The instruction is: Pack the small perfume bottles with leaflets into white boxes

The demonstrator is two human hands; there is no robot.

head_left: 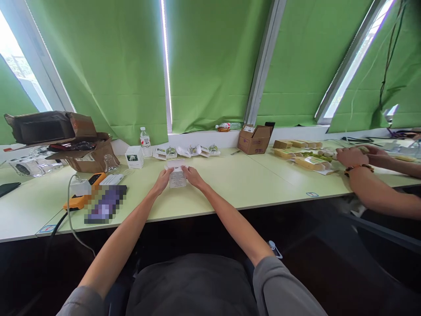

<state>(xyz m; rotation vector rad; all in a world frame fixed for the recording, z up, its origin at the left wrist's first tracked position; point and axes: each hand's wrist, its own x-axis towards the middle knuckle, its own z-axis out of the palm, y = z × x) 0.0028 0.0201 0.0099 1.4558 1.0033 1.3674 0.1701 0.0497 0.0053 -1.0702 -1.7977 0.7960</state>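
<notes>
A small white box (pixel 177 176) stands on the pale green table (pixel 250 184) straight ahead of me, its top flap raised. My left hand (pixel 162 180) grips its left side and my right hand (pixel 193 176) grips its right side, fingers curled at the top edge. Behind it lie another small white box (pixel 134 156) with a flower print and a row of small white packets (pixel 187 151) along the window sill side.
Open cardboard boxes (pixel 83 151) sit far left, a smaller carton (pixel 254 139) at the back. A water bottle (pixel 144 139), an orange device (pixel 77 202) with cable and a phone (pixel 105 203) lie left. Another person's hands (pixel 353 156) work at yellow packages (pixel 307 162) on the right.
</notes>
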